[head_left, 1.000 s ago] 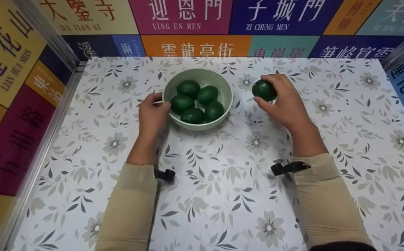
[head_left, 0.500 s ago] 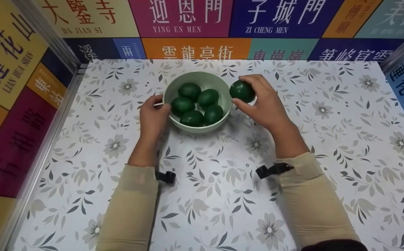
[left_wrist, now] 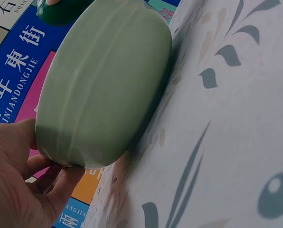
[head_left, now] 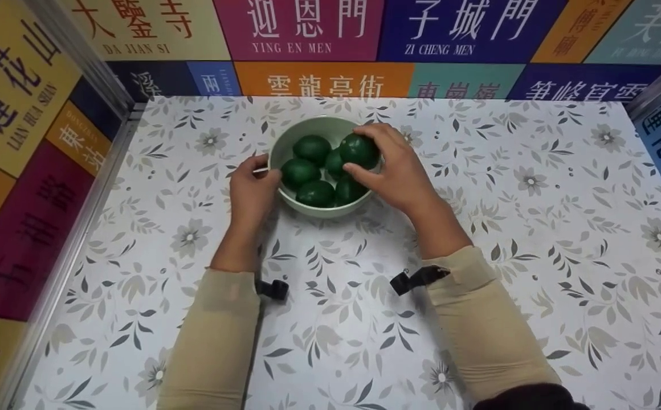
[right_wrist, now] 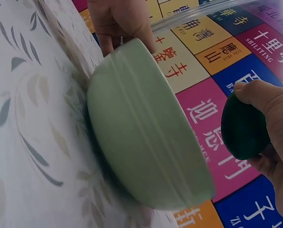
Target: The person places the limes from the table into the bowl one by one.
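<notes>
A pale green bowl stands on the table with several glossy, dark green oval fruits inside; their exact kind is unclear. My left hand pinches the bowl's left rim; in the left wrist view its thumb and fingers meet the bowl wall. My right hand holds another dark green fruit between thumb and fingers, over the right side of the bowl. It partly hides the fruits below. In the right wrist view this held fruit is above the rim, apart from the bowl.
A white floral cloth covers the table. Colourful panels with lettering rise behind the far edge and along both sides. Black wrist cameras are strapped at both cuffs.
My right hand has moved left with the green fruit, from beside the bowl to above its right part. The left hand has stayed on the rim, and the bowl has not moved.
</notes>
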A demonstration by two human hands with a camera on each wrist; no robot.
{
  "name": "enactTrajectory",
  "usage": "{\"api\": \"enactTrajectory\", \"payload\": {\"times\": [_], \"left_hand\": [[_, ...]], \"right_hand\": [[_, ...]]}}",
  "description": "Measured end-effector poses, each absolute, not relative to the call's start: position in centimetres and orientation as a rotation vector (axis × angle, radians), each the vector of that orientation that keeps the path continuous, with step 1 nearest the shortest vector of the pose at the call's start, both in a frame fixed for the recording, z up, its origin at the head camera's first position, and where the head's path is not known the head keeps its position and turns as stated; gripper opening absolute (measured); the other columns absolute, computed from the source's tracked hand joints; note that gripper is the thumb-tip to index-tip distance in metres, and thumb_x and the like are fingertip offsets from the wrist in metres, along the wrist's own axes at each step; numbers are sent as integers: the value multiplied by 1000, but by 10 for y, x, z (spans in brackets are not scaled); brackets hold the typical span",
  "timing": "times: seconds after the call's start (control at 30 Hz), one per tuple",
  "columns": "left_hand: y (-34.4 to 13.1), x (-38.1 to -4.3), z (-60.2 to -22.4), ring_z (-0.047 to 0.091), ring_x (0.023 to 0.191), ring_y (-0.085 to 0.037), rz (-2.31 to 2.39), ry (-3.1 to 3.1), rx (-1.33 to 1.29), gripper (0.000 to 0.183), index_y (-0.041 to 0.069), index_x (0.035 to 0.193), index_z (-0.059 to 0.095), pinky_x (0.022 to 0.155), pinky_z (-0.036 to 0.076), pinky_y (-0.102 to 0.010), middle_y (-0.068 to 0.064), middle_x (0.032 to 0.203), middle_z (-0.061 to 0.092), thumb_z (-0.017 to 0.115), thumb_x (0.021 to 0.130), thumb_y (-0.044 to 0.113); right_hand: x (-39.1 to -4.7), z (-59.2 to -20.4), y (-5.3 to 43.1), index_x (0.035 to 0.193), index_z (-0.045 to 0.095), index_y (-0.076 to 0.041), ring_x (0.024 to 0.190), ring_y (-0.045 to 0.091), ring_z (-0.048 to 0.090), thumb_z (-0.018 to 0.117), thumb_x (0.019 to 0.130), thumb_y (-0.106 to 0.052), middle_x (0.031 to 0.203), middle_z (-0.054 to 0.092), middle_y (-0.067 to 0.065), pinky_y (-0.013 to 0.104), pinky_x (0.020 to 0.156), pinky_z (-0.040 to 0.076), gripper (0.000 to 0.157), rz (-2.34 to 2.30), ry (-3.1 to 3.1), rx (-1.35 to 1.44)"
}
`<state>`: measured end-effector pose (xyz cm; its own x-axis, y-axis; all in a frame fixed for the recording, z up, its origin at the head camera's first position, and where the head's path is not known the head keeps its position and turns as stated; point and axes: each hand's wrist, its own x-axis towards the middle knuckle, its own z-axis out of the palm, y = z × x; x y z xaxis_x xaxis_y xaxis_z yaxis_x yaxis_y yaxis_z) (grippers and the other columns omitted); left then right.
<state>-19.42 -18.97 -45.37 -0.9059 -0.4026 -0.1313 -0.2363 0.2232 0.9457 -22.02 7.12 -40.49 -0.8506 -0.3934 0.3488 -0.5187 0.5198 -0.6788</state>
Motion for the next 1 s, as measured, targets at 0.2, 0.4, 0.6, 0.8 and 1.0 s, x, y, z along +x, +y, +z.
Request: {"api": "enactTrajectory", "payload": {"times": [0.2,0.4,0.6,0.8,1.0], "left_hand": [[-190,-194,-456,62,115,-16,-1750,-2355,606,47,11,138,65,93,54,-29,-5,135,66,61,91,14],[-190,-194,-457,64,114,-17,-1724,-2359,563,47,9,138,66,94,54,-29,-7,134,68,62,91,14],[-191,-193,-455,64,113,-16,-1766,-2325,586,47,12,138,66,93,54,-30,-4,133,67,62,91,14],[-190,-192,-454,63,113,-15,-1783,-2315,609,45,13,136,67,92,54,-29,-3,132,67,62,91,13],[-190,-192,-455,62,115,-14,-1799,-2316,629,47,14,138,65,92,54,-29,-2,135,65,62,92,13]], "right_hand": [[-220,-415,58,143,55,-9,134,24,53,78,93,-30,145,55,11,43,115,45,58,1301,-2639,802],[-219,-426,49,146,54,-9,135,24,53,77,94,-29,147,52,11,44,115,43,60,1309,-2624,873],[-223,-433,44,143,56,-9,133,23,54,76,95,-30,145,53,9,43,115,44,56,1328,-2611,893],[-223,-437,41,144,56,-10,139,24,52,76,94,-33,149,53,8,44,120,39,59,1311,-2652,862],[-224,-440,38,144,56,-12,143,24,48,76,94,-37,152,53,7,43,122,36,59,1266,-2706,870]]}}
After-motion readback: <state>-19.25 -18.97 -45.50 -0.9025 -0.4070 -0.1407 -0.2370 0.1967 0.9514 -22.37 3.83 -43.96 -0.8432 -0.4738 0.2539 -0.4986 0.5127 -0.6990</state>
